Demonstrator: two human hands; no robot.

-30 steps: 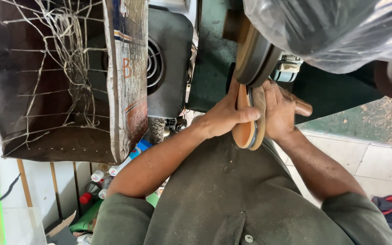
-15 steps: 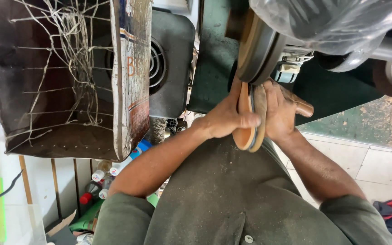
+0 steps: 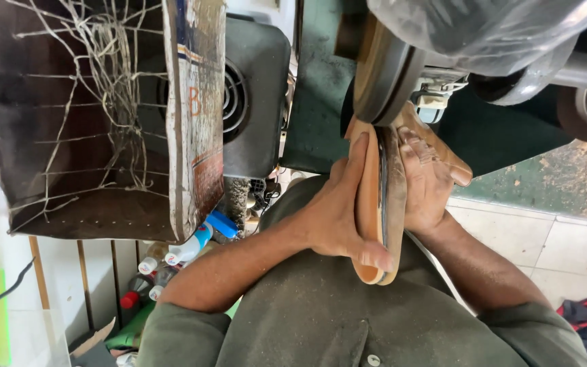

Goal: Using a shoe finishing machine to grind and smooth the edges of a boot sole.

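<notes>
Tan shoe sole [image 3: 377, 204] stands on edge near frame centre, its dark rim facing the camera, its toe end pressed against the grinding wheel [image 3: 383, 68] at 12 o'clock. Left hand [image 3: 338, 211] wraps the sole's 9 o'clock face, thumb hooked under the heel end. Right hand [image 3: 429, 180] lies flat on the 3 o'clock face. Bottles [image 3: 171, 255] sit at 8 o'clock, well apart.
</notes>
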